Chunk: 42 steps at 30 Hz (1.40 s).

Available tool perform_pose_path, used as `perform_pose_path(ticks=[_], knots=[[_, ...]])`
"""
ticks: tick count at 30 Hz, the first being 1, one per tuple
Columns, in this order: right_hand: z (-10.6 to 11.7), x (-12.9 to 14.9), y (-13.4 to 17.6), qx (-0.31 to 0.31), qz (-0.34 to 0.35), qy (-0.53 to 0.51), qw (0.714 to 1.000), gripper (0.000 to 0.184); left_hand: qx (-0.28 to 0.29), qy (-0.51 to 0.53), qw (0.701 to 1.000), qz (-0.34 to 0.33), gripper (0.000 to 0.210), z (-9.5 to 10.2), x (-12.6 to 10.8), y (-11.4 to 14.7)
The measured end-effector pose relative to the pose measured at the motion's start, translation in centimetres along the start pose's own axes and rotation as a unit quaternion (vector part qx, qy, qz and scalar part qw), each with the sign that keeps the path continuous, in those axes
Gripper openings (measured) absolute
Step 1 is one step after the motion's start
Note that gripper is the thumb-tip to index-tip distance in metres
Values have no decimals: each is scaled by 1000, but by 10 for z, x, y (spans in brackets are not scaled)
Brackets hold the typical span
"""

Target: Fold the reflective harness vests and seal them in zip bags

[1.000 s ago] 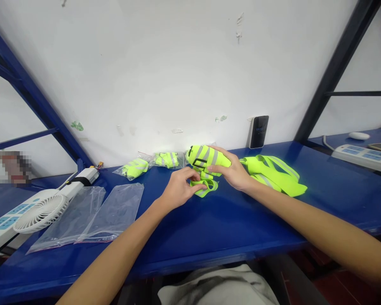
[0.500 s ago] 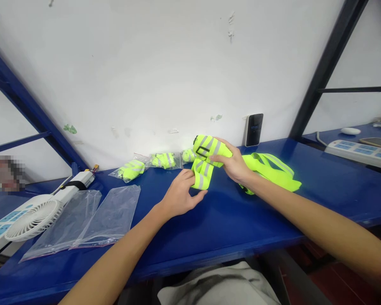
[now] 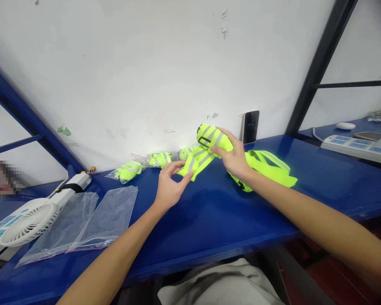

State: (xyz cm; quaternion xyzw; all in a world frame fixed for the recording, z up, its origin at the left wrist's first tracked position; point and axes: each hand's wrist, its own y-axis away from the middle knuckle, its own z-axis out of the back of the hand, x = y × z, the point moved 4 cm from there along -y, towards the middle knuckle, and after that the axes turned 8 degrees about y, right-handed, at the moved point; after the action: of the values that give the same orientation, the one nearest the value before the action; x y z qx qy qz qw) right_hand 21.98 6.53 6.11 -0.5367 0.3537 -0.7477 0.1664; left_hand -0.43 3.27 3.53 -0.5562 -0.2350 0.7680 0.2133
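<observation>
My right hand [image 3: 235, 156] grips a rolled bundle of neon-yellow reflective strap [image 3: 214, 135] with grey stripes and a black buckle, held above the table. From the roll a loose strap length [image 3: 197, 163] slopes down to the left. My left hand [image 3: 170, 186] has that length between thumb and fingers; the fingertips are partly hidden behind it. More neon-yellow strap [image 3: 271, 171] lies in a loose heap under and beyond my right wrist. Bagged neon-yellow bundles [image 3: 128, 170] sit along the wall, left of the roll.
Two flat transparent zip bags [image 3: 114, 216] lie on the blue table [image 3: 190, 237] at left. Beside them are a white fan [image 3: 31, 224] and a power strip [image 3: 0, 233]. A black-faced device [image 3: 250, 127] leans on the wall. Another power strip [image 3: 355, 146] lies far right.
My left hand has moved slightly left and up, drawing the loose strap outward from the roll. The roll in my right hand has risen a little. The view has shifted slightly.
</observation>
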Motion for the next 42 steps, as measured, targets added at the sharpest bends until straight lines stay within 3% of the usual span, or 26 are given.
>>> perform_pose_path(ticks=[5, 9, 13, 16, 22, 26, 30, 32, 35, 39, 42], knots=[[-10, 5, 16, 42, 161, 137, 977, 55, 123, 16, 972, 199, 61, -6, 12, -3], [-22, -1, 27, 119, 272, 202, 933, 63, 133, 50, 966, 214, 55, -6, 12, -4], [-26, -3, 29, 135, 314, 247, 907, 68, 120, 101, 958, 238, 49, -8, 15, -2], [-28, -1, 28, 142, 310, 270, 900, 71, 103, 103, 963, 226, 49, -10, 15, -1], [-38, 1, 31, 179, 285, 300, 893, 86, 55, 121, 990, 55, 51, -6, -12, -3], [-45, -1, 42, 234, 298, 245, 892, 82, 70, 263, 958, 90, 51, -1, -10, -7], [-49, 0, 51, 330, 259, 155, 894, 65, 78, 281, 952, 98, 58, 5, 2, -11], [-48, 4, 52, 362, 228, 138, 893, 65, 96, 264, 957, 74, 55, 8, 4, -12], [-43, 12, 52, 380, 179, 111, 901, 79, 151, 232, 961, 30, 58, 13, 2, -12], [-35, 17, 47, 350, 122, 63, 927, 99, 235, 162, 958, -16, 73, 16, -7, -8], [-32, 18, 44, 325, 121, 23, 938, 99, 261, 76, 959, -83, 83, 15, -13, -4]])
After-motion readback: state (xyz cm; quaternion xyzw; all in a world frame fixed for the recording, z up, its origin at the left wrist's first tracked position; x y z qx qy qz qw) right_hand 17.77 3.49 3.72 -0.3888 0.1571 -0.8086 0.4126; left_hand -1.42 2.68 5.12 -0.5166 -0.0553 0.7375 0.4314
